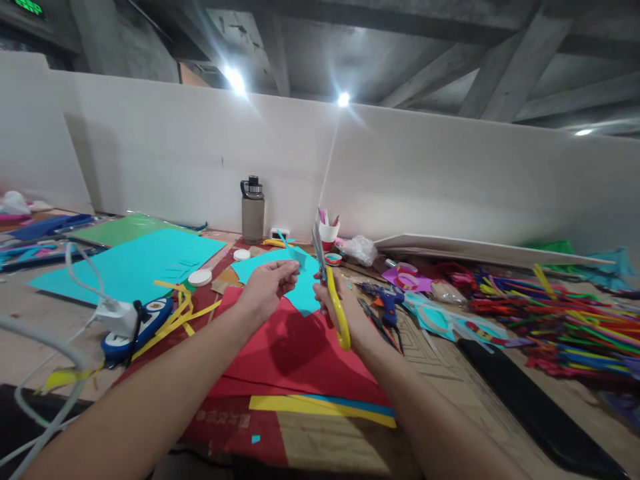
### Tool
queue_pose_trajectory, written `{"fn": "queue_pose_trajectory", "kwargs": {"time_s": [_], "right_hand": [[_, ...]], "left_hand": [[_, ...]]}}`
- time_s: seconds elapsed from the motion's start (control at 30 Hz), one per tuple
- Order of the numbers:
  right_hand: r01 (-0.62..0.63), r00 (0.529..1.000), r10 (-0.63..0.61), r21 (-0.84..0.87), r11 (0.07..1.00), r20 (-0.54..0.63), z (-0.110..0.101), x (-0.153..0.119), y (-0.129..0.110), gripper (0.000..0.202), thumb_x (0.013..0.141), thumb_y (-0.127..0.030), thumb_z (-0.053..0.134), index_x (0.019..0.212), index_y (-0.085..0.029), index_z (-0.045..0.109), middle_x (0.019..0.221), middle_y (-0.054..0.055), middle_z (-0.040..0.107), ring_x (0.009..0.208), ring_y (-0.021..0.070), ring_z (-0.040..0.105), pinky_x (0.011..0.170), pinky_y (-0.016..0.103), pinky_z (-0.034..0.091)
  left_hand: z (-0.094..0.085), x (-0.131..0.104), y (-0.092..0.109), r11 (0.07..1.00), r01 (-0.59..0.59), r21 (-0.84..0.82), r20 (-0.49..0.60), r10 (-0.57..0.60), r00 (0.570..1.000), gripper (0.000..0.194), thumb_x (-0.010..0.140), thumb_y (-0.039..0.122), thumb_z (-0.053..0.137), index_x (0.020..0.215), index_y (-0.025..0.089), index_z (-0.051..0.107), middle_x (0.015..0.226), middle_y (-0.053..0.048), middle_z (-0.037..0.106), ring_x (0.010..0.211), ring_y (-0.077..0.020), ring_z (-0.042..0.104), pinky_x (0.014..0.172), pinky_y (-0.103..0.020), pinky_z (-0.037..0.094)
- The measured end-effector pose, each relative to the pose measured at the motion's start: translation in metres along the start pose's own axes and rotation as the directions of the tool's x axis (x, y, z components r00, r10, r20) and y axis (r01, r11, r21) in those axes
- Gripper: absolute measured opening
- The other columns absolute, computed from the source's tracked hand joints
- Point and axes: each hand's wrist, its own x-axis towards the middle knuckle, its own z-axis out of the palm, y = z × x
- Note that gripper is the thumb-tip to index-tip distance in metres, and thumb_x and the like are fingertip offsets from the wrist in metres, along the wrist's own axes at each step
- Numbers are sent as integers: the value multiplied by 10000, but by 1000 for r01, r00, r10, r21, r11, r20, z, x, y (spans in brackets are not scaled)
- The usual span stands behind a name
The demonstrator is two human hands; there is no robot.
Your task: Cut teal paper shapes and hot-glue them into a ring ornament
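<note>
My left hand (270, 287) is closed, with thumb and forefinger pinching a small strip of turquoise paper (296, 255). In my right hand (345, 297) are scissors with yellow handles (339, 310), their metal blades pointing up and away from me. The blades stand just right of the strip; whether they touch it I cannot tell. Below both hands, a larger piece of turquoise paper (306, 297) lies on red sheets (300, 363). Yellow paper (325, 410) sticks out from under the red at the near side.
Left are a large turquoise sheet (135, 263), a power strip (137, 330) and yellow paper strips (185, 310). A bottle (253, 213) and a pen cup (329, 235) stand behind. Right lie a blue glue gun (390, 303), a black case (540, 407) and colourful pipe cleaners (560, 313).
</note>
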Motion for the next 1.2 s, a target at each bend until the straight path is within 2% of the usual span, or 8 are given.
{"fn": "queue_pose_trajectory", "kwargs": {"time_s": [0.1, 0.17, 0.43, 0.53, 0.63, 0.73, 0.93, 1.2], "right_hand": [[-100, 989, 112, -118, 988, 94, -2, -4, -6, 321, 770, -493, 545, 925, -218, 487, 590, -63, 479, 380, 71, 422, 333, 180, 325], [-136, 980, 154, -136, 981, 125, -2, -7, -10, 355, 776, -541, 521, 904, -213, 480, 571, -62, 483, 368, 76, 429, 321, 180, 323], [-159, 972, 172, -91, 983, 162, 0, -12, -18, 352, 757, -542, 553, 822, -205, 480, 548, -65, 500, 380, 71, 450, 359, 183, 357], [-172, 976, 173, -16, 985, 133, 3, -11, -16, 349, 747, -530, 569, 825, -201, 481, 559, -64, 506, 373, 65, 437, 350, 184, 341], [-115, 992, 106, 161, 980, 64, 7, -9, -12, 346, 738, -488, 590, 907, -206, 482, 603, -60, 518, 422, 79, 467, 373, 196, 375], [11, 1000, -3, 265, 964, -29, 10, -6, -8, 392, 695, -395, 654, 986, -222, 456, 641, -66, 511, 479, 96, 498, 420, 222, 426], [149, 988, -136, 204, 968, -76, 8, -1, 1, 405, 680, -281, 677, 1005, -241, 439, 681, -78, 479, 472, 75, 458, 421, 210, 393], [144, 987, -129, 167, 975, -100, 7, -3, 1, 393, 674, -290, 685, 998, -245, 467, 731, -52, 471, 560, 93, 462, 477, 215, 399]], "left_hand": [[-5, 6, 7, 999, -39, -16, -49, 38, 998, 220, 562, 230, 785, 650, 111, 622, 582, 6, 592, 476, -42, 503, 465, -157, 404], [-8, 9, 10, 998, -55, -15, -86, 53, 995, 224, 556, 223, 787, 634, 113, 610, 568, 9, 586, 467, -44, 502, 448, -155, 394], [-5, 7, 10, 999, -50, 2, -155, 49, 987, 194, 577, 209, 760, 619, 108, 601, 544, 0, 583, 456, -52, 510, 434, -159, 391], [-5, 6, 9, 999, -44, 2, -157, 43, 987, 183, 581, 203, 756, 632, 107, 608, 554, 1, 586, 460, -51, 511, 438, -161, 395], [-5, 5, 5, 1000, -9, -10, -148, 7, 989, 164, 588, 190, 748, 643, 108, 617, 565, -4, 592, 464, -53, 514, 441, -165, 398], [-2, 2, -3, 998, 50, -44, -118, -55, 992, 138, 597, 173, 733, 648, 104, 626, 562, -12, 591, 467, -61, 518, 449, -175, 406], [10, -10, -15, 987, 140, -78, -48, -144, 988, 108, 592, 145, 713, 631, 94, 627, 512, 0, 551, 454, -59, 496, 453, -178, 393], [15, -15, -15, 987, 156, -22, -40, -157, 987, 129, 558, 167, 728, 607, 106, 625, 508, 4, 537, 446, -57, 462, 452, -199, 357]]}}
